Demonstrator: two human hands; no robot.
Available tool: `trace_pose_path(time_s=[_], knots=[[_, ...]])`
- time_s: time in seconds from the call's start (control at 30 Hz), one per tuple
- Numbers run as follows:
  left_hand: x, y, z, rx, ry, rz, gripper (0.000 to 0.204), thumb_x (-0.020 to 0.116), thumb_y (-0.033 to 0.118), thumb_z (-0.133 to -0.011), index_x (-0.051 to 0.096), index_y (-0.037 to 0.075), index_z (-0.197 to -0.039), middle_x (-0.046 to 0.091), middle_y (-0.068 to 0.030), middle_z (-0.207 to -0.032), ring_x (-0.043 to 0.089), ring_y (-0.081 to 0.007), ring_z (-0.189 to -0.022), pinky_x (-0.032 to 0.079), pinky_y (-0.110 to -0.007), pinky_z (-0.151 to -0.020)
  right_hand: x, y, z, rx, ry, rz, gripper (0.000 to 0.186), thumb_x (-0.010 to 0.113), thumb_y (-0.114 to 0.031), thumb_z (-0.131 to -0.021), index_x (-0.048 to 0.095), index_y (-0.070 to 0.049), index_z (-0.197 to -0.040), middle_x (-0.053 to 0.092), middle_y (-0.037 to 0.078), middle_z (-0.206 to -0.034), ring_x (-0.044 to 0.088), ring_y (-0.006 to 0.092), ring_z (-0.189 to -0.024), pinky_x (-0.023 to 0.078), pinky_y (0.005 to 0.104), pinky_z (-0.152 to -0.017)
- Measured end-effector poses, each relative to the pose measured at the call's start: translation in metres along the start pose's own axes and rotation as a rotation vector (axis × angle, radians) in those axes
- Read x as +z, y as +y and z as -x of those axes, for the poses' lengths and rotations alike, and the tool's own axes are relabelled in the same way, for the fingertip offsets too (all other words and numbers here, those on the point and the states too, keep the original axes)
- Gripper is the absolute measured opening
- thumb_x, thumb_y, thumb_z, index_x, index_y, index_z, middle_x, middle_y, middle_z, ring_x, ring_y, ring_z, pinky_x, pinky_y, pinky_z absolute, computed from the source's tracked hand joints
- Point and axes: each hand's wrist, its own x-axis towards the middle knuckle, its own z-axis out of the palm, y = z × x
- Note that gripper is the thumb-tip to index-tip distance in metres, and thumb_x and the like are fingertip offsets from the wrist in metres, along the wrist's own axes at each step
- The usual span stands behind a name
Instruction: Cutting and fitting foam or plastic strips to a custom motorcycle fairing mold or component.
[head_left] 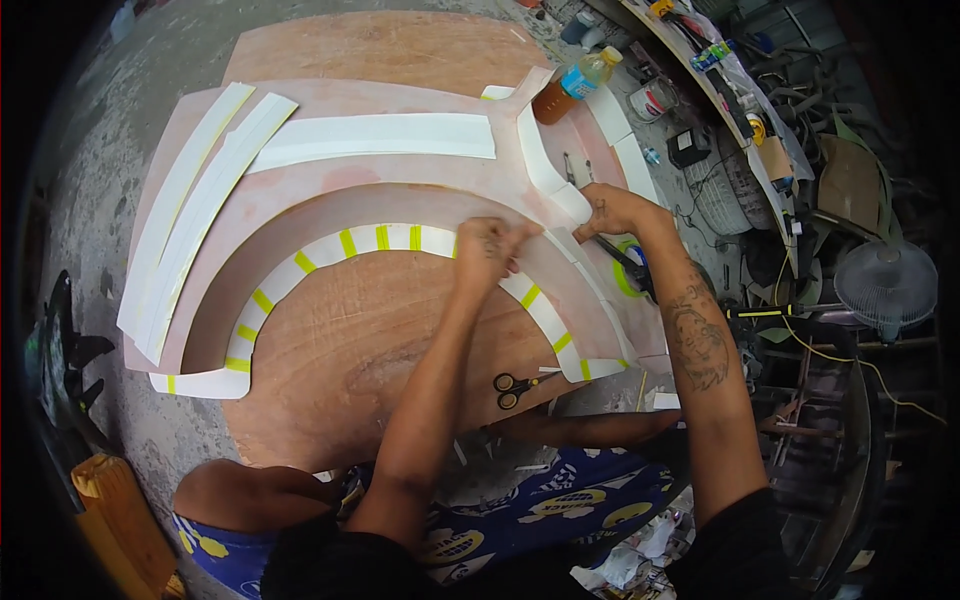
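A pale pink moulded panel [385,185] with a wide arch has white strips [369,137] lying on top and a segmented white band [345,240] with yellow-green tape bits along the arch. My left hand [492,245] is at the arch's inner right, index finger toward the panel edge; its fingers are blurred. My right hand [610,215] is bent down by the recess at the right, fingertips hidden, beside a curved white piece [545,160]. Just below it are a green tape roll [628,280] and a black tool [632,262]. Black-handled scissors [510,390] lie on the plywood [350,350].
A bottle of amber liquid [570,90] stands in the recess. At the right are a cluttered curved shelf [705,55], a black box [688,148], cables, a fan [885,282] and metal scrap. A cut wooden block [120,510] is at lower left.
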Motion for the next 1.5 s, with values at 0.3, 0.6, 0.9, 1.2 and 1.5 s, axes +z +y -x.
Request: trace_pose_path(time_s=[0.3,0.6,0.9,1.2,1.5], knots=[[0.004,0.054,0.030,-0.242,-0.187,-0.099,0.073,0.062,0.064,-0.085,0.065,-0.009,-0.078,0.067,-0.0158,-0.066,0.061,-0.0200,-0.042,0.049,-0.029,-0.038,0.029,0.004,0.070,-0.287,0.554,-0.331,0.031,0.070,-0.016,-0.083,0.066,0.003,-0.107,0.069,0.020,-0.095,0.066,0.0285,-0.088,0.051,0.0369,-0.079],[0.045,0.044,0.028,-0.177,-0.340,-0.124,0.060,0.060,0.050,-0.091,0.065,-0.010,-0.090,0.070,-0.0192,-0.080,0.067,-0.0238,-0.051,0.052,-0.029,-0.039,0.090,-0.014,0.112,-0.210,0.646,-0.366,0.028,0.050,-0.005,-0.089,0.066,0.005,-0.110,0.069,0.023,-0.102,0.068,0.0328,-0.093,0.051,0.0368,-0.084],[0.041,0.046,0.038,-0.274,-0.389,-0.106,0.041,0.051,0.033,-0.098,0.064,-0.006,-0.096,0.071,-0.0175,-0.090,0.069,-0.0228,-0.059,0.053,-0.029,-0.042,0.122,0.016,0.087,-0.357,0.729,-0.463,0.031,0.048,0.002,-0.080,0.068,0.004,-0.104,0.069,0.021,-0.099,0.067,0.0325,-0.090,0.052,0.0372,-0.083],[0.037,0.049,0.049,-0.275,-0.336,-0.173,0.050,0.056,0.043,-0.096,0.065,-0.006,-0.098,0.071,-0.0148,-0.084,0.065,-0.0188,-0.053,0.052,-0.025,-0.045,0.136,0.030,0.067,-0.473,0.826,-0.476,0.010,0.057,0.002,-0.085,0.063,-0.002,-0.092,0.065,0.016,-0.094,0.062,0.0331,-0.093,0.049,0.0400,-0.083],[0.017,-0.040,0.146,0.501,-0.707,-1.124,0.017,0.069,0.014,-0.081,0.065,0.000,-0.091,0.060,-0.0203,-0.102,0.059,-0.0352,-0.094,0.049,-0.041,-0.079,0.133,0.036,0.075,-0.448,0.781,-0.530,0.011,0.060,0.000,-0.083,0.067,-0.001,-0.090,0.068,0.016,-0.090,0.066,0.0331,-0.087,0.052,0.0389,-0.079]])
